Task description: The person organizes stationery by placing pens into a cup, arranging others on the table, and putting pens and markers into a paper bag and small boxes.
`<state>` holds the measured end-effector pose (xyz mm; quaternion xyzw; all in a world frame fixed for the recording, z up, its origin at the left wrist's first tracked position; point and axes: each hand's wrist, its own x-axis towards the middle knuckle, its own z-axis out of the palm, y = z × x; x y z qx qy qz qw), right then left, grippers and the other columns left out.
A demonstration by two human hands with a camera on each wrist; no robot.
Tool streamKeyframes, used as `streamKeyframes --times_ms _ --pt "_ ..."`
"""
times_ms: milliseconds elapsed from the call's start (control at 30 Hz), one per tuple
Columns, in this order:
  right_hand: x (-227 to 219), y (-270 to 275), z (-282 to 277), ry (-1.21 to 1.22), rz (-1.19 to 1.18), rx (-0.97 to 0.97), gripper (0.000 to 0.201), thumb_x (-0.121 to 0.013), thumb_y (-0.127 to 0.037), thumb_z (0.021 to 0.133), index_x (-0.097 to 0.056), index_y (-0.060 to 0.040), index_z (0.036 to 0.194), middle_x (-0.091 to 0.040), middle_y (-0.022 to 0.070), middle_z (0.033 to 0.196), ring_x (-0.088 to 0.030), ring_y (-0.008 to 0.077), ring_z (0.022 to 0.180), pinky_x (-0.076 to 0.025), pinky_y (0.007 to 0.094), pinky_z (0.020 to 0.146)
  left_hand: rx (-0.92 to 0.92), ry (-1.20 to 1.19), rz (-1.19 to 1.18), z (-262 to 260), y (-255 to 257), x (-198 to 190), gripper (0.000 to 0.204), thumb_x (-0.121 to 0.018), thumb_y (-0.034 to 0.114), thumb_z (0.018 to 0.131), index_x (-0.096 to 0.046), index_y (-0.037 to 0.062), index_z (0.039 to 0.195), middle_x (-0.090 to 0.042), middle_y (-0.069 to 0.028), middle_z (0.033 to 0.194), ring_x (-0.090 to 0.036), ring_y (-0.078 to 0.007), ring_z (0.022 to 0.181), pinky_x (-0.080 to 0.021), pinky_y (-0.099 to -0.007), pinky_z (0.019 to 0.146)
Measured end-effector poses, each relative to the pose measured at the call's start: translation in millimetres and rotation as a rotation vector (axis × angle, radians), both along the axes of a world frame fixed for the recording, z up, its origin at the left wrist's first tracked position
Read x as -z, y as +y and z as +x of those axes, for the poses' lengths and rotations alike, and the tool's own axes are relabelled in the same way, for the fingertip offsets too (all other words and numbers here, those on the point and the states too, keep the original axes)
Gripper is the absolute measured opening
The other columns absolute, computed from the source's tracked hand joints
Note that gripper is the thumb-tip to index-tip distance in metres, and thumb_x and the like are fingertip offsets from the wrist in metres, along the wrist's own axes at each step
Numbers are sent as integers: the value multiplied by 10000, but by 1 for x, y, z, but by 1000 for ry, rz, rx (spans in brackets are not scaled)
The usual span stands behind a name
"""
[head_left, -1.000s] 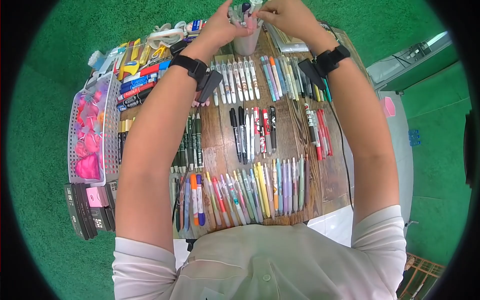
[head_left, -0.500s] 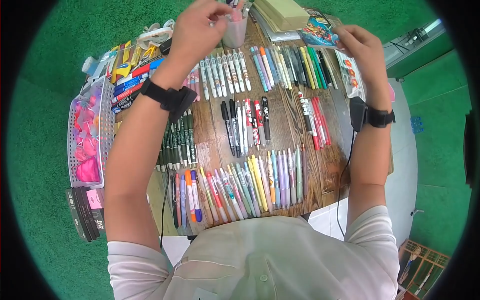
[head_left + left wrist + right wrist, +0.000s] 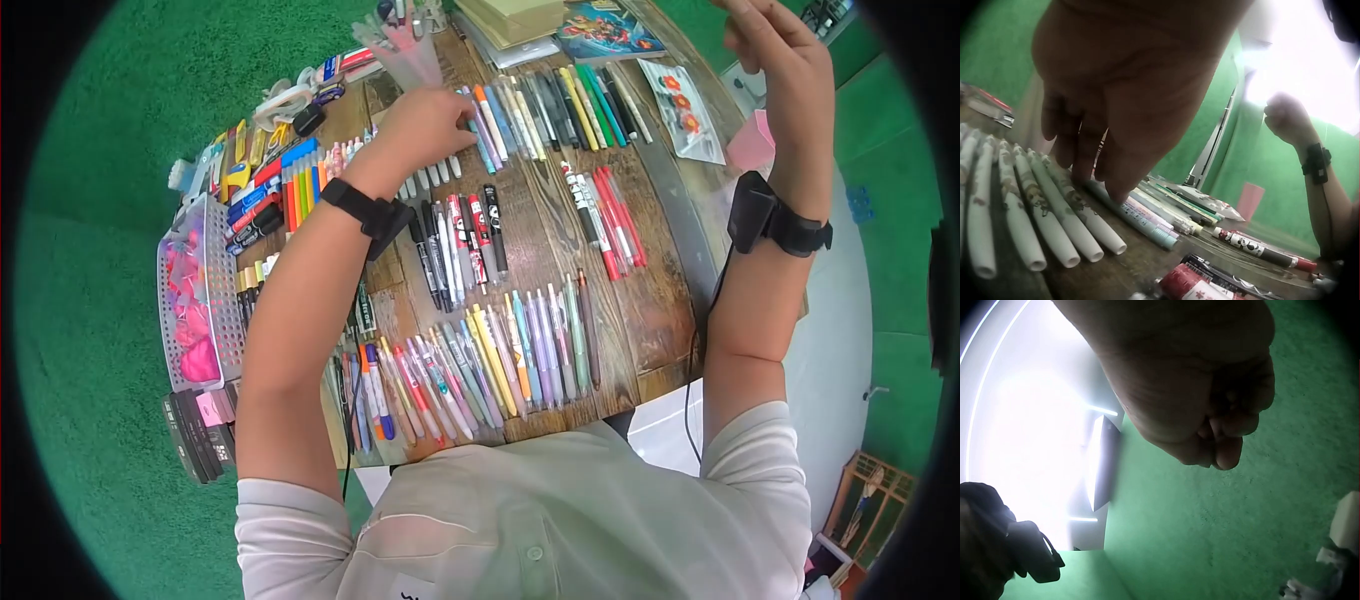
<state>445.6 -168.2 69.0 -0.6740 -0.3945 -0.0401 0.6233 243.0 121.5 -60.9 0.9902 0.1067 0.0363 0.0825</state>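
My left hand [image 3: 420, 125] reaches down over the upper row of pens, palm down. In the left wrist view its fingertips are right at a light blue pen [image 3: 1147, 228], beside a row of white patterned pens [image 3: 1025, 231]. The thumb and fingers are bent downward with a small gap between them. A translucent cup [image 3: 413, 68] holding several pens stands just beyond this hand. Raised off the table's right side, my right hand [image 3: 790, 85] has loosely curled fingers and holds nothing.
Pens lie in rows on the wooden table [image 3: 645, 340]. A white perforated basket [image 3: 228, 330] with pink items stands at the left, near black boxes [image 3: 190, 430]. Envelopes [image 3: 510, 25], a colourful booklet [image 3: 608, 32] and a flower-patterned packet [image 3: 685, 112] lie at the back right.
My left hand has come back from the cup to the upper pen row. My right hand has left the cup and moved right, then up past the table's edge.
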Motion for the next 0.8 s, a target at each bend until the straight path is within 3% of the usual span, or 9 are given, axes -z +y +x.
streamKeyframes --times_ms 133,333,433,600,800 --pt "1 -1 1 -31 57 -8 209 -716 -234 969 -744 -34 911 -639 -15 672 -492 30 540 -353 199 500 -21 -44 -66 7 -1 8 335 -804 248 800 -751 60 1072 -758 -141 966 -726 -317 915 -570 -424 820" --pt "-3 -3 -7 -66 84 -2 213 -720 -239 969 -747 -35 913 -639 -14 672 -490 29 537 -349 197 495 -231 -51 -114 17 -1 8 275 -774 211 833 -751 62 1063 -764 -128 941 -737 -309 912 -573 -425 810" --pt "-4 -3 -10 -92 100 -4 210 -720 -237 969 -749 -37 914 -639 -13 670 -494 28 537 -351 196 495 -248 -141 42 26 6 17 283 -760 220 839 -737 14 1031 -762 -154 903 -753 -291 834 -578 -428 798" --pt "-5 -3 -12 -107 94 13 206 -718 -236 969 -752 -40 914 -641 -13 666 -507 29 543 -362 192 501 -431 106 -238 41 -12 -9 325 -710 225 798 -716 -87 890 -725 -164 681 -738 -297 635 -602 -388 702" --pt "-8 -6 -15 -106 96 21 206 -719 -239 965 -754 -44 907 -647 -14 667 -524 31 552 -379 193 511 -497 86 -274 51 -14 0 247 -728 177 774 -685 -61 722 -697 -151 616 -710 -261 535 -580 -368 562"
